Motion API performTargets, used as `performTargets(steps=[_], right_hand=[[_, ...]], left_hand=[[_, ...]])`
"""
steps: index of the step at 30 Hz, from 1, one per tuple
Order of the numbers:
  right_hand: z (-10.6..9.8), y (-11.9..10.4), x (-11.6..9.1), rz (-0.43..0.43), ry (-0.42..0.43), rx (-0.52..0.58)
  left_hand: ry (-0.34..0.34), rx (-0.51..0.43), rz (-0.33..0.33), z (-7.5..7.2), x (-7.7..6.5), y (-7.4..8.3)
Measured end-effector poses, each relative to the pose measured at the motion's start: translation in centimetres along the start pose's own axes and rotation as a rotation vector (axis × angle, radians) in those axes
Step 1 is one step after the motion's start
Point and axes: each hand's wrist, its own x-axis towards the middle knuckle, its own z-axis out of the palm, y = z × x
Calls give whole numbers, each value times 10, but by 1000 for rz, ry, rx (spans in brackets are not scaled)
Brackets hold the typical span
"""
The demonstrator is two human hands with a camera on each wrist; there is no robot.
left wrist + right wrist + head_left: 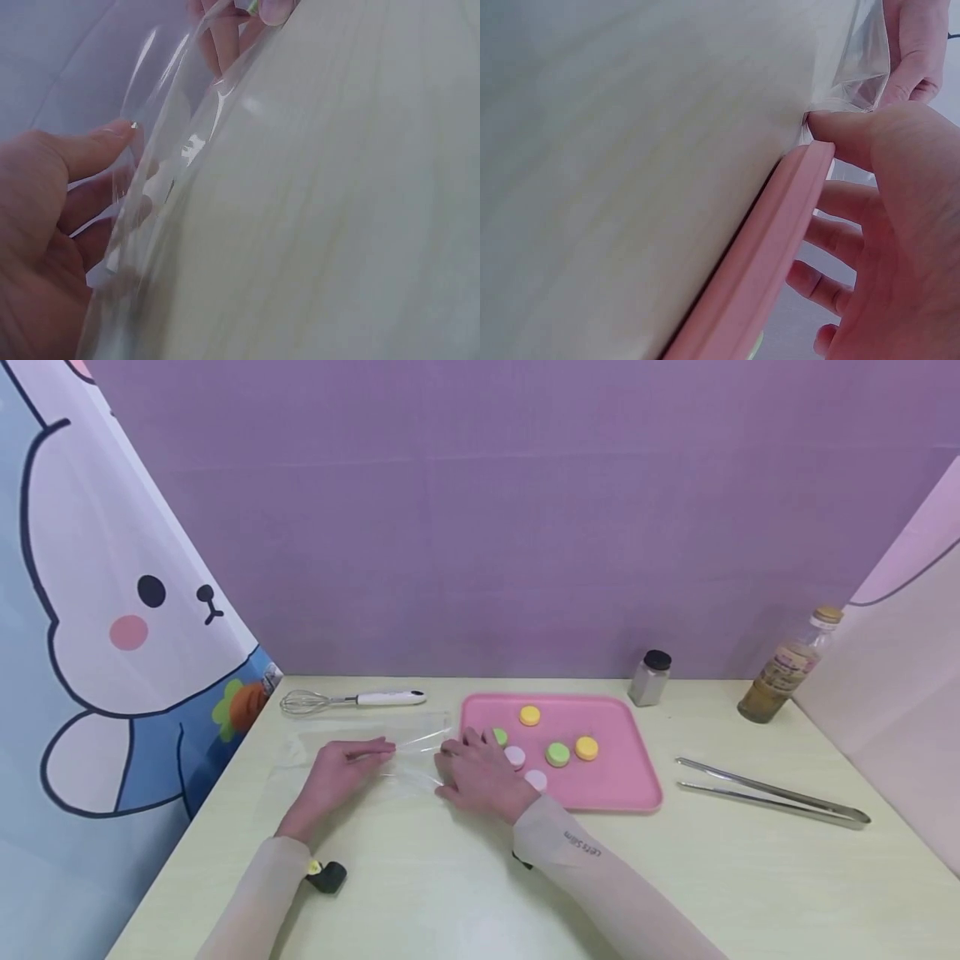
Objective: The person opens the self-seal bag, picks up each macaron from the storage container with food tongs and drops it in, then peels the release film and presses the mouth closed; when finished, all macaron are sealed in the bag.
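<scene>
Two hands are at the clear film (416, 752): the left hand (337, 777) pinches it between thumb and fingers, while the right hand (483, 777) lies palm down at its 3 o'clock end, thumb apart from fingers; whether that one pinches anything I cannot tell. The film lies on the table (420, 893), at 9 o'clock from the tray (615, 785). Being thin and slick, it could slip from the left pinch, or crease or tear if the hands pull unevenly. The right fingers reach round the tray's 9 o'clock rim, so a snag there might drag the tray and send its loose discs (557, 754) rolling; a low wrist could also nudge the lilac pair just beside it at 3 o'clock. Farther out, the whisk (392, 698) at 12 o'clock might catch a lifted edge. The left forearm comes in from 7 o'clock, its fingertips aimed near 2; the right comes from 5 and points toward 10, both wrists low.
</scene>
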Motion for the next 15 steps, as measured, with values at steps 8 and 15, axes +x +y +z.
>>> performTargets(steps=[8, 15], right_hand=[[-2, 0, -1, -8, 13, -4], [-2, 0, -1, -7, 7, 15]], left_hand=[[63, -72, 16, 0, -2, 2], [137, -127, 78, 4, -3, 4]])
